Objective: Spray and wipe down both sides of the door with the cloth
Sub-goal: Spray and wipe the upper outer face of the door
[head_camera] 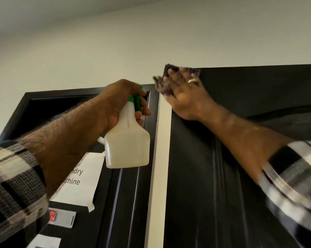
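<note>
- Black door [240,158] fills the right half of the view, its long axis upright and its pale narrow edge [160,158] turned toward the camera; its lower part is cut off by the frame.
- Dark cloth [166,81] sits at the door's top left corner, pressed there under the right hand [184,93], whose fingers lie spread and fairly straight over it; motion blur hides the cloth's outline and most of it is covered by the hand.
- White spray bottle [127,140] hangs upright left of the door edge, green trigger head on top; which way the nozzle points cannot be made out.
- Left hand [122,102] grips the bottle's neck, fingers curled around the trigger.
- Both checked sleeves are blurred and cut by the frame's sides.
- Farther left, a dark door frame [61,92] carries a paper sign [79,179], its wording partly hidden by the left forearm.
- Off-white wall [115,51] and ceiling rise above.
</note>
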### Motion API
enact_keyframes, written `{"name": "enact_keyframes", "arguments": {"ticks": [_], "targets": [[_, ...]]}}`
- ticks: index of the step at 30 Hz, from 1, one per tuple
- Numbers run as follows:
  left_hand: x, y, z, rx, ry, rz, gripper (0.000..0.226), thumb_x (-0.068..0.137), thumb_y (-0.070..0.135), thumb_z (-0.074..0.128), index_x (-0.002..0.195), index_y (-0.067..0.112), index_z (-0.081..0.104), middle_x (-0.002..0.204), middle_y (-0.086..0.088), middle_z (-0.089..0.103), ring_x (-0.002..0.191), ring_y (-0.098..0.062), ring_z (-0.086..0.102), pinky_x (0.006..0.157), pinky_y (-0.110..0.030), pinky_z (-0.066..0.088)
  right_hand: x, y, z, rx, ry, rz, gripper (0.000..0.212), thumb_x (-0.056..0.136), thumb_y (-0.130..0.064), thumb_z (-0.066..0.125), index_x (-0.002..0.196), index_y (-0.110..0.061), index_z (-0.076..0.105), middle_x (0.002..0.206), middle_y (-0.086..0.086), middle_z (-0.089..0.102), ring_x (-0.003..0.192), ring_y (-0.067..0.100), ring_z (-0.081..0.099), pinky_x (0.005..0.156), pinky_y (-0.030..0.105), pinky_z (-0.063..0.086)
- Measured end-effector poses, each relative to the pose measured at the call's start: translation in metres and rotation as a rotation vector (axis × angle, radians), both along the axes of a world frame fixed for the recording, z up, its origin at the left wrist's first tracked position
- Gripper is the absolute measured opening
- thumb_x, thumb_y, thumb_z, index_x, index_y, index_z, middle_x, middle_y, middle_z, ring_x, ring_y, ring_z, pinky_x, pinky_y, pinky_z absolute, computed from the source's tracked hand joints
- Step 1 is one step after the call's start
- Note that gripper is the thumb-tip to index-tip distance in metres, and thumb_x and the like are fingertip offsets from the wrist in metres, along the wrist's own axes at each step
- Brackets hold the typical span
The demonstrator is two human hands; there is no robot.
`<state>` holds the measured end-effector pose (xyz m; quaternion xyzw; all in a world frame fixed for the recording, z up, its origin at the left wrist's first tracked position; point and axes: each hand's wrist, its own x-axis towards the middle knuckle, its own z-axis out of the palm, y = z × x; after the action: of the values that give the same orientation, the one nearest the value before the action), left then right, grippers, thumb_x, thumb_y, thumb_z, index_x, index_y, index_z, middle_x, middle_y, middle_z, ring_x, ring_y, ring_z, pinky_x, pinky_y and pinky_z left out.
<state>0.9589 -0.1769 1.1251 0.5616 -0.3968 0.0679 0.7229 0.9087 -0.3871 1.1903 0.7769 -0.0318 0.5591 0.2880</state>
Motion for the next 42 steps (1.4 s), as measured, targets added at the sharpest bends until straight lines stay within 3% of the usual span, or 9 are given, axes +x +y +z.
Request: {"name": "enact_keyframes", "arguments": {"ticks": [3,6,11,18,22,27,31,37,42], "targets": [[0.001,0.000,-0.002,-0.014,0.017,-0.023,0.013,0.088,0.024,0.067,0.086,0.011,0.069,0.084,-0.015,0.075,0.050,-0.017,0.056,0.056,-0.028,0.056,-0.022,-0.024,-0.047,-0.148,0.151,0.033,0.064,0.112,-0.061,0.020,0.170,-0.042,0.002,0.177,-0.018,-0.014,0.160,0.007,-0.024,0.126,0.035,-0.019],[-0.002,-0.004,-0.006,-0.017,0.028,-0.089,0.013,0.087,0.022,0.067,0.093,0.010,0.068,0.087,-0.015,0.073,0.049,-0.018,0.057,0.053,-0.029,0.055,-0.045,-0.072,-0.045,-0.223,-0.007,0.026,0.069,0.108,-0.060,0.026,0.169,-0.029,0.027,0.179,-0.003,0.016,0.166,0.025,0.009,0.135,0.048,0.008],[-0.008,-0.020,-0.016,0.092,0.046,-0.094,0.017,0.088,0.027,0.067,0.085,0.011,0.068,0.086,-0.014,0.076,0.051,-0.017,0.058,0.057,-0.029,0.058,-0.053,-0.069,0.023,0.309,-0.243,0.002,0.072,0.110,-0.060,0.029,0.172,-0.025,0.016,0.181,0.002,0.002,0.166,0.032,-0.002,0.133,0.055,-0.003],[-0.011,-0.029,-0.038,0.037,0.063,-0.102,0.017,0.087,0.022,0.066,0.097,0.010,0.068,0.090,-0.014,0.074,0.050,-0.017,0.059,0.057,-0.031,0.058,-0.030,-0.038,-0.093,-0.124,0.098,-0.013,0.073,0.106,-0.063,0.014,0.171,-0.035,-0.002,0.179,-0.009,-0.015,0.163,0.018,-0.023,0.133,0.047,-0.011],[-0.012,-0.030,-0.055,0.068,0.056,-0.094,0.016,0.089,0.026,0.064,0.094,0.011,0.067,0.087,-0.013,0.074,0.048,-0.016,0.060,0.057,-0.031,0.058,-0.054,-0.088,-0.118,-0.388,0.082,0.017,0.065,0.110,-0.055,0.030,0.169,-0.027,0.028,0.179,-0.001,0.016,0.167,0.025,0.008,0.134,0.054,0.016],[-0.016,-0.042,-0.054,0.051,0.050,-0.067,0.019,0.087,0.027,0.067,0.097,0.011,0.068,0.088,-0.012,0.076,0.048,-0.016,0.060,0.057,-0.032,0.059,-0.043,-0.065,-0.061,0.110,-0.281,-0.009,0.084,0.099,-0.063,0.017,0.168,-0.019,0.032,0.178,0.008,0.019,0.165,0.039,0.012,0.132,0.060,0.008],[-0.022,-0.053,-0.049,0.062,0.035,-0.111,0.019,0.086,0.024,0.065,0.097,0.009,0.068,0.091,-0.013,0.075,0.047,-0.018,0.056,0.056,-0.032,0.057,-0.023,-0.047,-0.109,-0.115,-0.076,0.055,0.071,0.106,-0.054,0.030,0.169,-0.020,0.033,0.178,0.005,0.020,0.166,0.031,0.008,0.134,0.053,0.004],[-0.031,-0.063,-0.048,0.119,0.068,-0.114,0.017,0.085,0.028,0.067,0.087,0.011,0.068,0.089,-0.013,0.077,0.047,-0.016,0.055,0.056,-0.031,0.056,-0.084,-0.113,-0.134,-0.207,-0.142,0.184,0.048,0.101,-0.036,0.058,0.140,-0.010,0.069,0.151,0.016,0.058,0.142,0.038,0.052,0.121,0.051,0.040],[-0.042,-0.076,-0.048,0.121,0.072,-0.113,0.017,0.086,0.029,0.068,0.090,0.012,0.069,0.088,-0.013,0.076,0.048,-0.016,0.060,0.060,-0.033,0.056,-0.141,-0.165,-0.126,0.048,-0.439,0.131,0.036,0.093,-0.031,0.056,0.105,-0.008,0.081,0.133,0.016,0.063,0.127,0.041,0.052,0.107,0.048,0.044]]}}
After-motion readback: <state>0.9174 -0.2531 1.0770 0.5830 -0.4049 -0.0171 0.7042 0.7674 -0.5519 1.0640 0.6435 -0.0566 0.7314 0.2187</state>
